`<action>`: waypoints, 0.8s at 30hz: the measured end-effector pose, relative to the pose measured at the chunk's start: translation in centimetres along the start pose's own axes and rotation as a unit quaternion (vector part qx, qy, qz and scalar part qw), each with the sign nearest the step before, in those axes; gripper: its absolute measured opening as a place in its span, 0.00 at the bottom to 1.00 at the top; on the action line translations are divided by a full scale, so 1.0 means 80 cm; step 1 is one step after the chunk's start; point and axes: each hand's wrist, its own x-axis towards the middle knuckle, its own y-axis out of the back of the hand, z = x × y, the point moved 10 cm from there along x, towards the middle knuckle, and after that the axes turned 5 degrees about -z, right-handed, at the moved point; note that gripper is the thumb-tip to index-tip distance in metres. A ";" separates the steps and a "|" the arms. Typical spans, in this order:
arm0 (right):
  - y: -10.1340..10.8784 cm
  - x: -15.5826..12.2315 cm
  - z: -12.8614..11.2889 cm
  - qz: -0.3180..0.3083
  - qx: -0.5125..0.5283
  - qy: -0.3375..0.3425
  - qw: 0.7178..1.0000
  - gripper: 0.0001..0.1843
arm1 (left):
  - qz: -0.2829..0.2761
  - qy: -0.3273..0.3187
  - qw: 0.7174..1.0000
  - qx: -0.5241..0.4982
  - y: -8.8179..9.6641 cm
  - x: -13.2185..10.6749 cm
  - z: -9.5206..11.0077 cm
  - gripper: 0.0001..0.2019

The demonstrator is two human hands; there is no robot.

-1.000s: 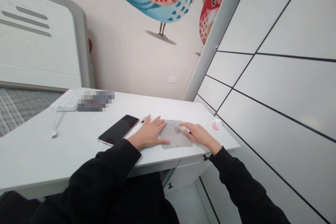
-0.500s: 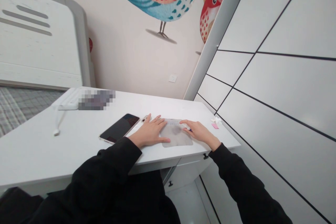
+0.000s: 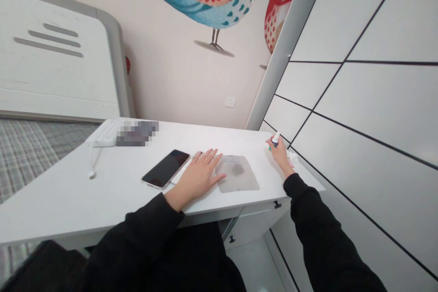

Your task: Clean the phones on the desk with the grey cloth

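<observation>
My left hand (image 3: pixel 198 174) lies flat with its fingers spread. It rests partly over a white phone (image 3: pixel 177 176), and its thumb and fingertips reach the left edge of a translucent grey sheet (image 3: pixel 239 175). The sheet lies flat and has a darker round patch in its middle. Toward the right end of the desk, my right hand (image 3: pixel 281 155) is closed around a small bottle (image 3: pixel 275 139) with a white tip and a dark blue body. Most of the bottle is hidden by the fingers. A black-screened phone (image 3: pixel 165 169) lies left of my left hand.
On the white desk (image 3: pixel 119 191), a white device with a cable (image 3: pixel 106 134) sits at the back left beside a pixelated patch (image 3: pixel 137 133). Small white and pink scraps (image 3: pixel 292 159) lie by my right wrist. White panelled doors (image 3: pixel 369 114) rise along the right side.
My right hand has moved right, off the grey sheet, and the small bottle now shows upright in it. My left hand stays in nearly the same place. The view has shifted slightly.
</observation>
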 end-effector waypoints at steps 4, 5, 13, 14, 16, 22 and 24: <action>-0.004 -0.001 0.053 0.026 0.025 -0.068 0.997 0.25 | 0.023 0.103 0.993 0.047 0.022 -0.059 -0.045 0.32; -0.007 -0.004 0.062 0.024 0.033 -0.080 0.996 0.26 | 0.023 0.124 0.991 0.054 0.025 -0.074 -0.057 0.32; 0.030 -0.055 0.053 0.120 0.059 -0.119 0.984 0.36 | -0.009 0.255 0.966 0.033 0.027 -0.144 -0.128 0.33; 0.039 -0.067 0.041 0.142 0.055 -0.110 0.982 0.34 | -0.003 0.258 0.966 0.025 0.031 -0.147 -0.129 0.32; 0.046 -0.088 0.009 0.149 0.054 -0.076 0.984 0.30 | 0.005 0.262 0.965 0.011 0.040 -0.149 -0.130 0.31; -0.019 -0.122 -0.089 -0.010 0.067 0.022 0.997 0.15 | -0.008 0.278 0.961 0.005 0.051 -0.141 -0.136 0.37; -0.034 -0.122 -0.108 -0.031 0.059 0.035 0.997 0.16 | -0.007 0.294 0.956 0.011 0.050 -0.141 -0.144 0.40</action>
